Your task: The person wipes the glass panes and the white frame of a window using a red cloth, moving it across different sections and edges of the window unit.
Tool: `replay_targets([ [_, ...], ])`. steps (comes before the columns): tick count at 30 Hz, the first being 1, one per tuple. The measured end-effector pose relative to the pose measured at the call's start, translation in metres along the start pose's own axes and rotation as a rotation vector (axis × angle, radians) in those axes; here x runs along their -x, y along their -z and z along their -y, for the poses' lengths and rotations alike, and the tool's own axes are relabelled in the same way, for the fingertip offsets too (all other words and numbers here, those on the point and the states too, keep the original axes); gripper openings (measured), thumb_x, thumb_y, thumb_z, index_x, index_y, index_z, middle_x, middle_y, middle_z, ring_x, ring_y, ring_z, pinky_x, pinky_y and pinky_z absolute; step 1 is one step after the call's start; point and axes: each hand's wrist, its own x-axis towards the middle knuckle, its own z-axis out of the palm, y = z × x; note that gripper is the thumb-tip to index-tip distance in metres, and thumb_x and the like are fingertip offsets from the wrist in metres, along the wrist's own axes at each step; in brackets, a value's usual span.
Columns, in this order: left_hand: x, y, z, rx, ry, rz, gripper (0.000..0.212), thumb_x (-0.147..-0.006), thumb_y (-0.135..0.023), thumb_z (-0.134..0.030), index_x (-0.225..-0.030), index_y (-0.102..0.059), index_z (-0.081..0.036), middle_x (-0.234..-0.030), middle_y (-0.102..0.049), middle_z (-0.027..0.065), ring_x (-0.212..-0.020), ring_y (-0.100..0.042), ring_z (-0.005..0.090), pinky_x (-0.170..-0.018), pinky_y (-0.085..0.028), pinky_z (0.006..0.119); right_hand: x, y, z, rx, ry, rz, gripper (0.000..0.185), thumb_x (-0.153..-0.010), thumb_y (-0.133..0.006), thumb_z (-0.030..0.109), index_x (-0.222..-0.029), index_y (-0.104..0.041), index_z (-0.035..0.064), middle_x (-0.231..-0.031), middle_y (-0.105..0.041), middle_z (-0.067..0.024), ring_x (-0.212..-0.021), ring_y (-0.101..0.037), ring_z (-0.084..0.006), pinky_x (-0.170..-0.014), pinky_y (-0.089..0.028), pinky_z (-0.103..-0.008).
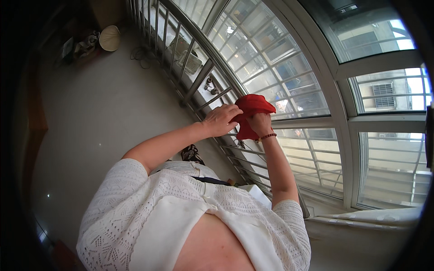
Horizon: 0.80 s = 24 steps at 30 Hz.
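A crumpled red cloth [252, 103] is held up in front of me, over the metal railing [203, 37] by the window. My right hand [260, 123], with a dark red bead bracelet [268, 136] at the wrist, grips the cloth in a bunch; part of it hangs below the fist. On the cloth's left edge, my left hand [220, 120] has its fingers above and its thumb below, with red fabric between them. Folds hide some of the fingertips. Whether the cloth rests on the rail, I cannot tell.
Barred windows [281, 67] rise beyond the railing. A pale plastic basket [190, 62] and small dark items [211, 86] sit on the ledge behind the bars. Coiled cable [140, 57] lies on the floor near a round woven hat-like object [109, 38]. A white curtain [366, 218] hangs at right.
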Motion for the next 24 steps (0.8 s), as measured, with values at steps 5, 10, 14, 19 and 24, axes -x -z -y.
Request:
replay_targets([
  [5,-0.021,0.027,0.043,-0.254,0.152,-0.02,0.059,-0.084,-0.062,-0.016,-0.14,-0.046,-0.009,-0.148,-0.04,0.0141,-0.133,-0.038,0.0359,-0.113,-0.031,0.044,-0.104,-0.017,0.054,-0.024,-0.055,0.173,0.036,-0.086,-0.061,0.038,-0.109,-0.068,0.0107,-0.098,-0.07,-0.0185,-0.092,-0.068,-0.0351,-0.077,-0.055,-0.0472],
  [10,-0.065,0.086,0.097,-0.598,0.391,-0.142,0.06,-0.089,-0.055,-0.019,-0.145,-0.039,-0.008,-0.156,-0.029,0.0103,-0.139,-0.031,0.034,-0.113,-0.025,0.053,-0.205,-0.014,0.098,-0.077,0.033,0.169,0.059,-0.086,-0.055,0.06,-0.111,-0.069,0.0085,-0.1,-0.07,-0.0206,-0.096,-0.068,-0.036,-0.084,-0.054,-0.0471],
  [14,-0.097,0.115,0.118,-0.557,0.604,-0.42,0.057,-0.093,-0.053,-0.027,-0.146,-0.039,-0.01,-0.156,-0.029,0.0123,-0.14,-0.031,0.0343,-0.113,-0.024,0.054,-0.242,-0.009,0.112,-0.119,0.014,0.274,0.073,-0.086,-0.052,0.066,-0.119,-0.062,0.0007,-0.108,-0.068,-0.0223,-0.105,-0.065,-0.0378,-0.091,-0.049,-0.0473],
  [19,-0.091,0.113,0.127,-0.65,0.358,-0.261,0.046,-0.094,-0.053,-0.023,-0.139,-0.049,-0.015,-0.155,-0.033,0.009,-0.141,-0.031,0.0306,-0.113,-0.024,0.054,-0.2,0.011,0.102,-0.098,0.229,0.095,0.073,-0.086,-0.064,0.047,-0.134,-0.043,-0.0038,-0.127,-0.057,-0.0261,-0.119,-0.055,-0.0402,-0.097,-0.046,-0.0474],
  [24,-0.109,0.124,0.14,-0.708,0.278,-0.193,0.04,-0.094,-0.053,-0.029,-0.134,-0.054,-0.02,-0.153,-0.036,0.0047,-0.144,-0.026,0.0263,-0.116,-0.019,0.056,-0.185,-0.019,0.109,-0.164,0.342,-0.04,0.09,-0.082,-0.071,0.026,-0.149,-0.018,-0.0019,-0.147,-0.036,-0.0257,-0.124,-0.049,-0.0406,-0.103,-0.043,-0.0463],
])
